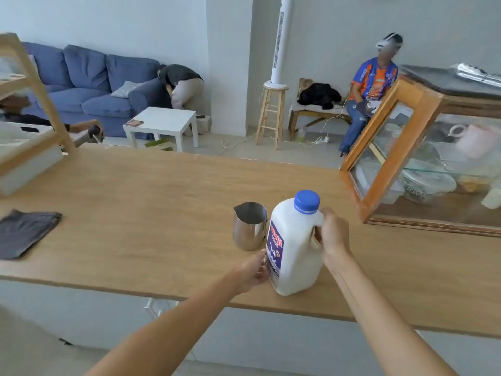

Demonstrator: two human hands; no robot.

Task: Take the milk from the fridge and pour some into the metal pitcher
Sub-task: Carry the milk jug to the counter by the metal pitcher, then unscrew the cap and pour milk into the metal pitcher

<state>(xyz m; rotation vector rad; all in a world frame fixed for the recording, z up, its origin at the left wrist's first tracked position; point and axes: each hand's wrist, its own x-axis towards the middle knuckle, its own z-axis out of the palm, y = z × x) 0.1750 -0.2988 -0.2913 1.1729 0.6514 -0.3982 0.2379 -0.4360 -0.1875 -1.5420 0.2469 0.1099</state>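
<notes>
Left hand (253,270): reached forward over the near counter edge, fingers fairly straight and laid against the labelled side of the jug (294,248), low down; it steadies and does not wrap.
Right hand (332,234): fingers curled through the jug's handle, thumb up near the shoulder, wrist a little bent, forearm running back toward the body.
Jug: white plastic, upright between the two hands, standing on the counter (135,202) close to its near edge; it looks nearly full.
Cap (307,201): blue, on the neck just above the right hand's thumb, not yet removed.
Pitcher (250,226): steel, open-topped and seemingly empty, just beyond the left hand and just beside the jug; whether they touch I cannot tell. Its spout points left, away from the jug.
Step in hand: the jug has reached the counter, so uncapping comes next, I judge. Keep the right hand on the handle, move the left up to twist the cap, then tip slowly toward the pitcher; a full jug may surge.
Cloth (25,233): dark, folded, well left of the left hand.
Glass case (423,147): wood-framed, beyond and right of the right hand.
</notes>
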